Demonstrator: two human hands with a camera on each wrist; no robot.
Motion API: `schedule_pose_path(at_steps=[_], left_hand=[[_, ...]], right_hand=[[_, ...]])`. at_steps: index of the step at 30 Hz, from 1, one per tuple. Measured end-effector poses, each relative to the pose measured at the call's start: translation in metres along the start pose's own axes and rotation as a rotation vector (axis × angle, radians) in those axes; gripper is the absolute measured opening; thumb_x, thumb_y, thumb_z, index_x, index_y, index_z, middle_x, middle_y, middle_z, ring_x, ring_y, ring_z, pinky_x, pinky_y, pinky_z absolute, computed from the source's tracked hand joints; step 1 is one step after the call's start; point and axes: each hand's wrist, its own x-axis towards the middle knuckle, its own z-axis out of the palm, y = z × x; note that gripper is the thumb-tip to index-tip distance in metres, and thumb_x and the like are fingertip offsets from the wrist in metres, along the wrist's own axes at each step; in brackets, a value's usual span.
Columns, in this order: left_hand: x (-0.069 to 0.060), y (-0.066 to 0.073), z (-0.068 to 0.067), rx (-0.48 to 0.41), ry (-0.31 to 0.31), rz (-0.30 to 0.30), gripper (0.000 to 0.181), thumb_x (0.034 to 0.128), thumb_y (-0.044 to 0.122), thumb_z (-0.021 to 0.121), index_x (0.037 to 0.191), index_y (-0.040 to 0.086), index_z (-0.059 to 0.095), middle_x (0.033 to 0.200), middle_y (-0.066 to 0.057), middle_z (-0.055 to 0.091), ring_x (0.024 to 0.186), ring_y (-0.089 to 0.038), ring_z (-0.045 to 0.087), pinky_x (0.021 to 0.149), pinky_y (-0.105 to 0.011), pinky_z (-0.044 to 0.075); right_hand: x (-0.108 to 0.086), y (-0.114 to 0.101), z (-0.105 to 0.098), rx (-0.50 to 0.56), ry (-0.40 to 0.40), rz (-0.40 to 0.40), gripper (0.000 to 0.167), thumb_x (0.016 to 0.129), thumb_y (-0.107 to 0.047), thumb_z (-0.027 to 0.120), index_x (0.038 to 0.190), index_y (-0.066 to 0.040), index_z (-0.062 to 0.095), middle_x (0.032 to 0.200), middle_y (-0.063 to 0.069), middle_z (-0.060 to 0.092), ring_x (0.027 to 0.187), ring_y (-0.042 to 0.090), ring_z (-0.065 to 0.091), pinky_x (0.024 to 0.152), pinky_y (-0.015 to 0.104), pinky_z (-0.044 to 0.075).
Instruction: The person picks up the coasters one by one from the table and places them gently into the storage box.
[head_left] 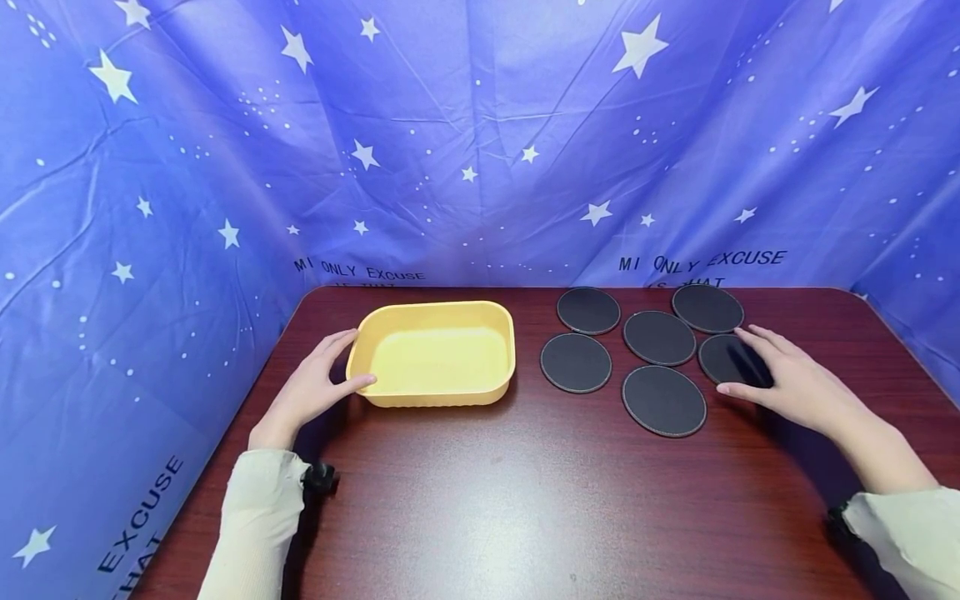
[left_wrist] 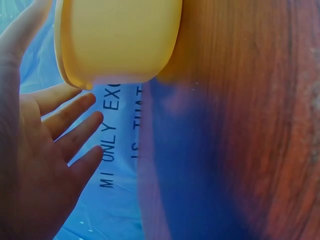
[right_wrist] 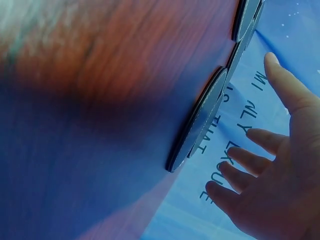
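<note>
A yellow rectangular tub point(head_left: 435, 398) with rounded corners stands on the left part of the table. My left hand point(head_left: 307, 392) is at its left end, thumb by the front corner and fingertips by the back of the rim. In the left wrist view those fingers point(left_wrist: 75, 112) are spread and fairly straight, close to the tub wall point(left_wrist: 120, 40); firm contact is hard to make out. On the right, my right hand point(head_left: 798, 383) hovers with parted fingers above a round black coaster point(head_left: 726, 360), partly covering it. Nothing is held in it.
Several more black coasters lie flat left of the right hand, including a front one point(head_left: 664, 401), a middle one point(head_left: 659, 337) and a left one point(head_left: 576, 362). The dark red wooden table point(head_left: 480, 500) meets a blue star-printed curtain point(head_left: 480, 125) at its back and sides.
</note>
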Motion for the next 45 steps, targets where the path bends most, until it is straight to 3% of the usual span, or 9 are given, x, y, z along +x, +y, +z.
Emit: schedule_pose_path(at_steps=[18,29,45], left_hand=[[-0.006,-0.009,0.005,-0.208,0.000,-0.017,0.091,0.0789,0.030,0.084,0.154,0.009,0.036,0.155,-0.021,0.039,0.143,-0.041,0.038,0.116,-0.060,0.033],[-0.003,-0.011,0.004,-0.209,-0.026,-0.021,0.094,0.0790,0.032,0.084,0.156,0.010,0.034,0.155,-0.021,0.038,0.143,-0.041,0.038,0.116,-0.061,0.032],[0.012,-0.014,0.001,-0.250,-0.118,-0.055,0.096,0.0820,0.035,0.081,0.159,0.018,0.026,0.161,-0.018,0.030,0.150,-0.039,0.026,0.120,-0.064,0.023]], right_hand=[[-0.003,-0.019,0.005,0.055,0.006,-0.042,0.098,0.075,-0.042,0.084,0.149,0.001,0.038,0.148,0.034,0.037,0.131,0.057,0.040,0.098,0.071,0.036],[-0.006,-0.029,0.012,0.088,0.023,-0.114,0.096,0.074,-0.038,0.086,0.149,-0.001,0.040,0.147,0.031,0.041,0.133,0.053,0.039,0.100,0.072,0.035],[-0.009,-0.042,0.019,0.121,-0.010,-0.133,0.092,0.075,-0.037,0.086,0.148,-0.004,0.042,0.142,0.027,0.047,0.127,0.049,0.047,0.093,0.067,0.041]])
